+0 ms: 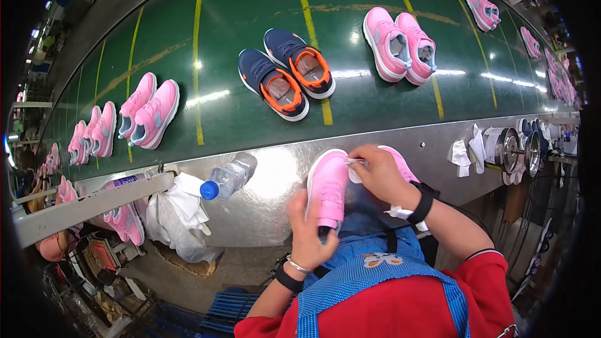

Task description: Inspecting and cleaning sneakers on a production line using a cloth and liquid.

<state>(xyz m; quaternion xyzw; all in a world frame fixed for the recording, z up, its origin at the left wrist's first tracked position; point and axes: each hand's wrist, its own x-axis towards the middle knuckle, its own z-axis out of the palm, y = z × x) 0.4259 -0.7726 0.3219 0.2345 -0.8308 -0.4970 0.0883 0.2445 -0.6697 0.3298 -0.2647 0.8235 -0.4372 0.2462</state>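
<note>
A pink sneaker (328,178) lies toe away from me on the metal ledge, in front of my body. My left hand (308,231) is closed around its heel end, thumb near the dark opening. Over the toe's right side, my right hand (382,175) pinches a small white scrap (354,171); I cannot tell whether it is cloth or paper. A second pink sneaker (399,161) lies partly hidden behind my right hand.
Beyond the metal ledge (275,213) runs a green conveyor belt (219,19) with yellow lines. Navy-and-orange sneakers (285,72) and pink sneakers (397,44) stand on it in pairs. A bottle (230,176) lies left, near a metal bar (94,206) and white cloths (178,206).
</note>
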